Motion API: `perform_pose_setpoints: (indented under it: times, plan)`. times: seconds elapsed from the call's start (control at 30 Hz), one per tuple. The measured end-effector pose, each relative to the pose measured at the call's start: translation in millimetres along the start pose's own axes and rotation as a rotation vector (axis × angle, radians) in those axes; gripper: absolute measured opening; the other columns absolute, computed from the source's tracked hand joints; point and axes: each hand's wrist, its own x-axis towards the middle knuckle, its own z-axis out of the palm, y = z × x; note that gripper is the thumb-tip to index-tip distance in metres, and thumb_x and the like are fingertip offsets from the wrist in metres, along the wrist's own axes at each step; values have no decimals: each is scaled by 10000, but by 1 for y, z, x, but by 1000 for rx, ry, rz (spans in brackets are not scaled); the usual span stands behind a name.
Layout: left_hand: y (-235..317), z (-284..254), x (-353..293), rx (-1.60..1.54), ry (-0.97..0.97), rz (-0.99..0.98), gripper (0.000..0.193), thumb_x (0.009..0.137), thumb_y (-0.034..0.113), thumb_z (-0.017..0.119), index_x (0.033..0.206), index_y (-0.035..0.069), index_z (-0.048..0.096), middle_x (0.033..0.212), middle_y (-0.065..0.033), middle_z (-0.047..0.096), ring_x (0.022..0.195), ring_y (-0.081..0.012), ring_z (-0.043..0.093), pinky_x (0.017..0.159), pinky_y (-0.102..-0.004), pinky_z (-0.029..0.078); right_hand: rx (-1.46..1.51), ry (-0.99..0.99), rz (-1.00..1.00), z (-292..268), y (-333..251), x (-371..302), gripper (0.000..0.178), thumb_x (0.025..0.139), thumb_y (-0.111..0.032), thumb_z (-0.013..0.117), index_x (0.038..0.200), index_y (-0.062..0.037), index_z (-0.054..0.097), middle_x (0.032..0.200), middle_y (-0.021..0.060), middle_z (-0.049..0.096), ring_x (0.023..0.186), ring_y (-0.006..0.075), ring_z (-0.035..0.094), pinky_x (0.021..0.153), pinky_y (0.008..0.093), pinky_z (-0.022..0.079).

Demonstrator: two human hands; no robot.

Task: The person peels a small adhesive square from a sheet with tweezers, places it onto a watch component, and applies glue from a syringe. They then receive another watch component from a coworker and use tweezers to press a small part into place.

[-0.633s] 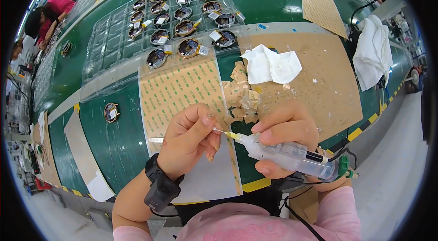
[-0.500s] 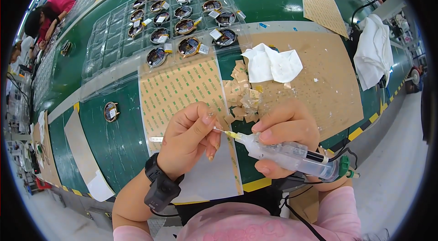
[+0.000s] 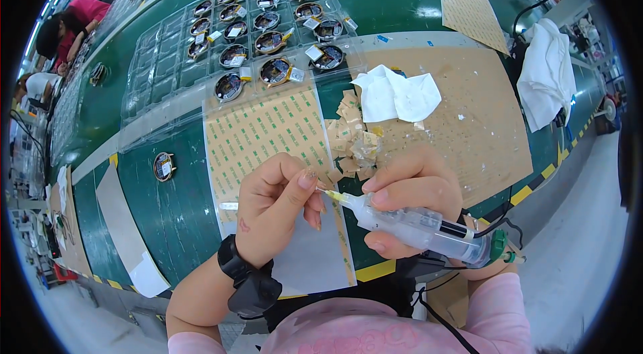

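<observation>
My right hand [image 3: 418, 196] is wrapped round a clear dispensing syringe [image 3: 418, 228] with a yellow needle hub and a green cap at its back end. The needle points left and its tip reaches the fingers of my left hand [image 3: 274, 203]. Thumb and forefinger of that hand are pinched together at the tip; whatever lies between them is too small to make out. Under both hands lies a sheet of yellowish adhesive backing paper [image 3: 268, 129] with green print, its lower part covered by a plain pale sheet [image 3: 311, 260].
Beyond stands a clear plastic tray [image 3: 157, 66] with several round watch-like assemblies [image 3: 270, 42]. One more assembly [image 3: 163, 166] lies at left. Paper scraps [image 3: 348, 129] and a white cloth [image 3: 396, 94] rest near brown board [image 3: 482, 119]. A co-worker [image 3: 74, 22] sits far left.
My left wrist has turned, and the black device strapped on it has swung to the right. The syringe and my right hand have shifted slightly left. The pinch at the needle tip stays.
</observation>
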Motion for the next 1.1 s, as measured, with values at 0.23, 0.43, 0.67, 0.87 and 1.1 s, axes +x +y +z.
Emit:
perform_pose_setpoints:
  times: [0.23,0.43,0.67,0.87,1.1]
  plan:
    - [-2,-8,-2,-63,66,29,321,1037,258,401,869,31,554,728,-59,563,564,-115,551,487,-230,445,355,284,228,-3,7,-13,521,793,-310,783,1170,-39,548,982,83,636,772,174,614,613,268,489]
    - [7,-13,-2,-40,110,76,318,1036,260,405,856,37,546,709,-40,535,557,-115,540,496,-225,435,610,819,702,-56,19,-8,547,907,-538,572,1130,-40,534,817,35,592,676,78,578,536,153,448]
    - [13,-11,-4,-17,179,91,288,1017,245,456,834,45,553,668,-11,536,559,-97,536,517,-226,439,495,949,1124,-124,26,-28,338,951,-376,576,1034,-49,605,811,39,663,595,98,582,533,184,476]
    - [50,-39,-42,63,42,175,273,1005,221,484,811,45,563,655,-8,543,592,-93,549,565,-220,444,-87,498,1273,-161,7,-63,213,956,-233,542,1013,-44,620,785,35,664,556,97,557,506,178,425]
    - [44,-129,-62,469,374,274,164,917,182,631,879,26,598,738,-22,558,651,-103,566,623,-253,483,-243,-101,486,-16,-28,-17,156,896,-163,646,994,-40,641,753,13,615,602,87,555,534,216,435]
